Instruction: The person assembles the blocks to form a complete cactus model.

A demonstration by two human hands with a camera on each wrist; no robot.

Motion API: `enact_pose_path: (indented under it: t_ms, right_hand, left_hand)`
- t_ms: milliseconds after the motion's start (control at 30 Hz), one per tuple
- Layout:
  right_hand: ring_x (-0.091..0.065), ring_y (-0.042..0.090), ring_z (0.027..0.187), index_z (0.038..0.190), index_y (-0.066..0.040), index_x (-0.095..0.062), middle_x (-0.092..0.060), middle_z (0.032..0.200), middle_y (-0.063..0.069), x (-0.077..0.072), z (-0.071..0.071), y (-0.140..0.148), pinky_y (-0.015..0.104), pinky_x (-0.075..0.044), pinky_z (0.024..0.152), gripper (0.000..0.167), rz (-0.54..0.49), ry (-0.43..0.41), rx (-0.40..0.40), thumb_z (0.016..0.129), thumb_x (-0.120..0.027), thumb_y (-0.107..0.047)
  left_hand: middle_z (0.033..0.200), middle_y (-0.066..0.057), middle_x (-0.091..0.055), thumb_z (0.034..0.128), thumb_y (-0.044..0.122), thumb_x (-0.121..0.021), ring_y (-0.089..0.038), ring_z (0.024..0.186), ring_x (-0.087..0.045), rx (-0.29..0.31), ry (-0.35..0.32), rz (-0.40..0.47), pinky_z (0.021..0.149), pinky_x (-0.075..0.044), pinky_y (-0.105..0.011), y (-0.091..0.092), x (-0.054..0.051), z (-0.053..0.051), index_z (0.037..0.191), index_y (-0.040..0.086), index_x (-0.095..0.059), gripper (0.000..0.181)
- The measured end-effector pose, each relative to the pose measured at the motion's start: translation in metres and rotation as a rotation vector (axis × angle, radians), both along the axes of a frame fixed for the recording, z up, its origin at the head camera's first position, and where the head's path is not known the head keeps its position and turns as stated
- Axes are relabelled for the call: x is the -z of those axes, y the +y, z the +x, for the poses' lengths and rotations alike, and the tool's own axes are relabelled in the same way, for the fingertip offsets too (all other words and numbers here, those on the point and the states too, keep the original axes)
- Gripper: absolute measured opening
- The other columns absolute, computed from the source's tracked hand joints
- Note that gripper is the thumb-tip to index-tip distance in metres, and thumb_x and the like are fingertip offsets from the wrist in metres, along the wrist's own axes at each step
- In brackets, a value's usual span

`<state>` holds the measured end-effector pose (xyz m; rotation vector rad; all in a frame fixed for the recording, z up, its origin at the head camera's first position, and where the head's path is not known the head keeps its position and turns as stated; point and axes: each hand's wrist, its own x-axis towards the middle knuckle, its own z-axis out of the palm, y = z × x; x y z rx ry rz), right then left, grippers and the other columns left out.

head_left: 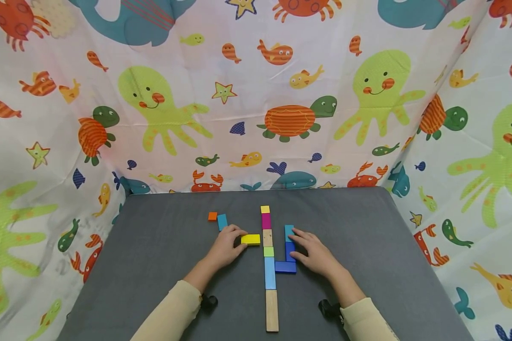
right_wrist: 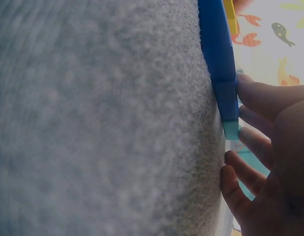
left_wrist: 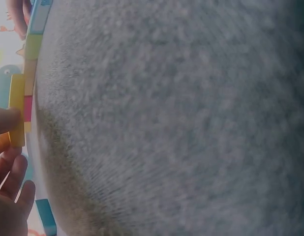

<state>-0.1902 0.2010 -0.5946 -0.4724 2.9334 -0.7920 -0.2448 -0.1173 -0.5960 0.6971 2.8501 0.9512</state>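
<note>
My left hand (head_left: 224,245) pinches a yellow block (head_left: 250,239) at its left end, between thumb and fingers; the left wrist view shows the thumb on this yellow block (left_wrist: 16,110). The block's right end lies just left of a column of blocks (head_left: 270,273) in several colours, laid end to end. To the column's right, my right hand (head_left: 317,255) rests its fingertips along a light blue block (head_left: 288,232) and a dark blue block (head_left: 290,251), fingers loosely extended. Another dark blue block (head_left: 285,267) lies crosswise below them, meeting the column.
Beyond my left hand lie a small orange block (head_left: 212,216) and a blue block (head_left: 222,221). All the blocks are on a grey-covered table (head_left: 170,227). A curtain (head_left: 239,71) printed with sea animals hangs behind and beside it.
</note>
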Motion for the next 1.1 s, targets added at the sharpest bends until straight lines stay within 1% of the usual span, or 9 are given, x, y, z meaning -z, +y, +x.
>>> enact_pose_path:
  t_ms: [200,400,567,700,967,1100]
  right_hand:
    - [-0.037,0.033,0.146,0.15,-0.02,-0.05,-0.037,0.162,0.004,-0.001,0.0,-0.001,0.06,-0.039,0.11,0.061,0.004,-0.007,0.004,0.096,-0.069,-0.038]
    - [-0.037,0.033,0.146,0.151,-0.02,-0.05,-0.037,0.163,0.003,-0.001,-0.001,-0.001,0.059,-0.038,0.111,0.06,0.002,-0.005,0.001,0.096,-0.068,-0.039]
    - [-0.038,0.033,0.145,0.15,-0.02,-0.051,-0.038,0.162,0.003,0.001,-0.001,0.0,0.06,-0.038,0.111,0.06,-0.002,0.011,-0.004,0.096,-0.068,-0.039]
    - [-0.039,0.034,0.144,0.15,-0.019,-0.051,-0.038,0.162,0.005,0.002,-0.001,0.0,0.06,-0.04,0.109,0.06,-0.002,0.026,-0.006,0.096,-0.069,-0.038]
    - [-0.037,0.033,0.146,0.151,-0.02,-0.05,-0.036,0.163,0.003,0.0,-0.001,0.0,0.059,-0.038,0.111,0.061,0.0,-0.011,0.0,0.096,-0.068,-0.039]
    - [-0.036,0.033,0.147,0.151,-0.02,-0.05,-0.036,0.163,0.003,-0.001,-0.001,0.0,0.06,-0.037,0.112,0.06,-0.004,-0.02,0.0,0.096,-0.067,-0.039]
  left_hand:
    - [0.116,-0.003,-0.061,0.0936,0.024,-0.074,-0.022,0.108,-0.053,-0.01,-0.002,-0.016,0.097,-0.048,-0.044,0.002,0.005,0.0,0.123,0.013,-0.071,0.032]
    - [0.115,-0.002,-0.061,0.0931,0.025,-0.074,-0.02,0.106,-0.052,-0.011,-0.006,-0.015,0.096,-0.049,-0.042,0.004,0.011,-0.001,0.123,0.013,-0.071,0.033]
    - [0.114,-0.001,-0.061,0.0933,0.025,-0.074,-0.02,0.105,-0.052,-0.006,-0.009,-0.026,0.095,-0.049,-0.041,0.005,0.011,-0.002,0.124,0.014,-0.071,0.033]
    - [0.115,-0.001,-0.062,0.0931,0.026,-0.074,-0.021,0.106,-0.052,-0.008,-0.025,-0.028,0.096,-0.049,-0.041,0.006,0.011,-0.002,0.124,0.015,-0.071,0.033]
    - [0.116,-0.001,-0.062,0.0925,0.026,-0.075,-0.022,0.109,-0.052,-0.016,-0.031,-0.047,0.099,-0.046,-0.043,0.008,0.011,-0.003,0.124,0.016,-0.071,0.034]
    - [0.117,-0.002,-0.062,0.0927,0.026,-0.075,-0.022,0.109,-0.052,-0.009,-0.033,-0.053,0.099,-0.046,-0.045,0.009,0.01,-0.003,0.125,0.016,-0.071,0.034]
